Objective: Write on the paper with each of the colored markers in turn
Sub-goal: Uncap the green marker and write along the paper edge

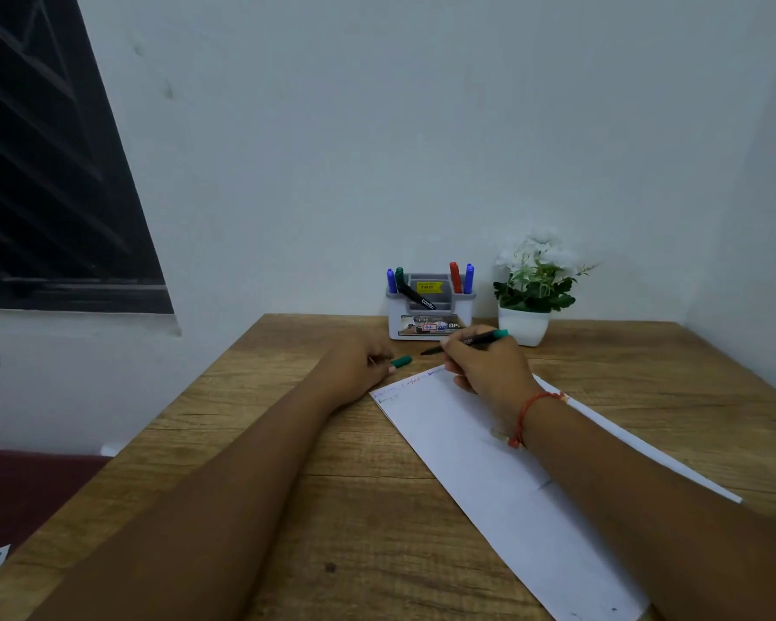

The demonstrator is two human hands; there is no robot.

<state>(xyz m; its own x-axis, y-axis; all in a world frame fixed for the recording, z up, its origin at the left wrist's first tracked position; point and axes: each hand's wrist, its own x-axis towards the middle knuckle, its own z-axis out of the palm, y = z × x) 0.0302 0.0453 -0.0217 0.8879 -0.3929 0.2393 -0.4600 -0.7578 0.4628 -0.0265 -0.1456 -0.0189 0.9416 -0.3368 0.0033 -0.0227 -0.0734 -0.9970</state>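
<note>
Wood desk (287, 441): brown grain, fills the lower half of my feed from the head camera.
paper (489, 468): white sheet flat on the desk, long axis running 11 o'clock to 5 o'clock; the right forearm lies across it.
writing (404, 387): short scrawls in red, blue and green along the sheet's far edge; too small for me to read.
right hand (484, 367): at the paper's far end, fingers curled and pinching the green marker.
green marker (480, 339): black barrel, green butt end toward 3 o'clock, uncapped tip toward 9 o'clock, just past the paper's far edge. I cannot tell if the tip touches the desk.
left hand (359, 365): on the desk at 9 o'clock of the right hand, near it, fingers curled in, tips pinching the green cap.
green cap (401, 361): sticks out of the left fingertips toward 3 o'clock, just beside the paper's far left corner.
organiser (431, 322): white and grey, at 12 o'clock against the wall. Blue marker (391, 281) and a green one upright on its left, red marker (454, 277) and a second blue on its right, black marker (415, 295) leaning across the middle.
potted plant (534, 284): white flowers, white pot, at 3 o'clock of the organiser.
bracelet (532, 407): red thread round the right wrist.
window (41, 172): dark, at 10 o'clock.
</note>
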